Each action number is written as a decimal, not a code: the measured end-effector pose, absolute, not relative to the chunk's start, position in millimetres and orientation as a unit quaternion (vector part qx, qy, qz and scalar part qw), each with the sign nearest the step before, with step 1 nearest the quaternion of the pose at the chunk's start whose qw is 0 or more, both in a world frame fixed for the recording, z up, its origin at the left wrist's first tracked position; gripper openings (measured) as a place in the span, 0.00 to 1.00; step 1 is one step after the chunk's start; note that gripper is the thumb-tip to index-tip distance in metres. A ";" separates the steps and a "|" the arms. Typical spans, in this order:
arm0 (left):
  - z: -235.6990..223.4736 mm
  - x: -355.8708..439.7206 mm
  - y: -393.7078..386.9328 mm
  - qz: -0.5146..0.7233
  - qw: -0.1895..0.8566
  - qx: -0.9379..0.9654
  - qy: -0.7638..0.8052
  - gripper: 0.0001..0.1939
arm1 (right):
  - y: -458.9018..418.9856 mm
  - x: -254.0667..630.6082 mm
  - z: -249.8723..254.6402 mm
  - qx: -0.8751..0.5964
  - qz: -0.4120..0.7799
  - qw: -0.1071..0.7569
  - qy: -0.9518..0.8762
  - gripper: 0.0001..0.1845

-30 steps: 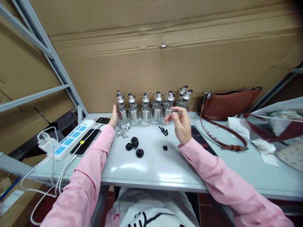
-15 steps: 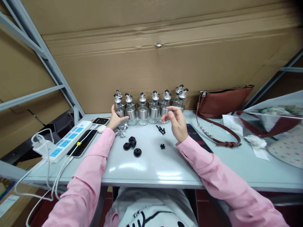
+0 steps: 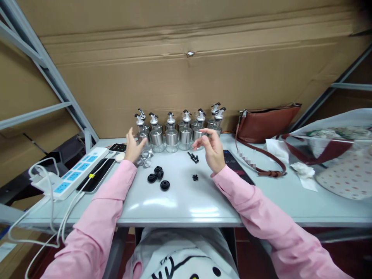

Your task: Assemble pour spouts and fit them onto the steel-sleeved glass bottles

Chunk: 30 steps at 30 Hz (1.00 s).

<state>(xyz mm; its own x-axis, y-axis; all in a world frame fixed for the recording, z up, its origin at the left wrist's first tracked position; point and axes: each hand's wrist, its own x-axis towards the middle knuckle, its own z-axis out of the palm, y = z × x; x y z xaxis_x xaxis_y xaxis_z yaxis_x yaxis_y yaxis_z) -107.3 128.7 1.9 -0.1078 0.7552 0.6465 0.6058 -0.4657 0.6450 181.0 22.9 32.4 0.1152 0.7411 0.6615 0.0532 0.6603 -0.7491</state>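
Several small glass bottles with steel bands and spout caps [image 3: 171, 133] stand in a row at the back of the grey table [image 3: 186, 205]. My left hand [image 3: 132, 146] hovers open beside the leftmost bottle, fingers spread, holding nothing. My right hand [image 3: 210, 149] hangs open in front of the right-hand bottles, fingers loosely curled, empty. Between my hands lie black rubber rings [image 3: 158, 179], shiny metal caps [image 3: 144, 159] and small black plastic pieces [image 3: 193, 157].
A power strip [image 3: 74, 172] with white cables and a black phone [image 3: 97, 175] lie at the left. Another phone [image 3: 234, 164] lies by my right wrist. A brown handbag [image 3: 267, 122] with strap, tissues [image 3: 302, 172] and a plastic bag [image 3: 340, 151] fill the right. Cardboard stands behind.
My left hand has drawn back from the leftmost bottle and opened wider. The right hand stays raised and open. The view has shifted slightly to the right.
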 end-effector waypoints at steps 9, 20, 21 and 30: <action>16.6 -119.2 87.3 0.382 -0.019 0.763 0.521 0.16 | 21.1 181.1 31.2 -0.334 0.227 0.664 -0.630 0.12; -11.0 -97.8 90.8 0.269 0.113 0.844 0.450 0.16 | 14.7 181.0 34.3 -0.355 0.199 0.646 -0.646 0.12; -13.6 -93.8 90.8 0.276 0.122 0.842 0.448 0.15 | 14.7 180.9 34.4 -0.355 0.198 0.645 -0.647 0.12; -19.8 -59.0 84.3 0.273 0.187 0.844 0.423 0.14 | 16.5 180.8 32.4 -0.357 0.198 0.637 -0.654 0.12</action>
<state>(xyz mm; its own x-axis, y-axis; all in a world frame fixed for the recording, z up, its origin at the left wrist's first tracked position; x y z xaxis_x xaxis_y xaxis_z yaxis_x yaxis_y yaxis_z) -59.0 84.3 -19.8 0.4934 0.8151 0.3036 0.6108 -0.5732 0.5463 180.8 16.5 32.4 0.0661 0.7201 0.6907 0.2148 0.6658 -0.7146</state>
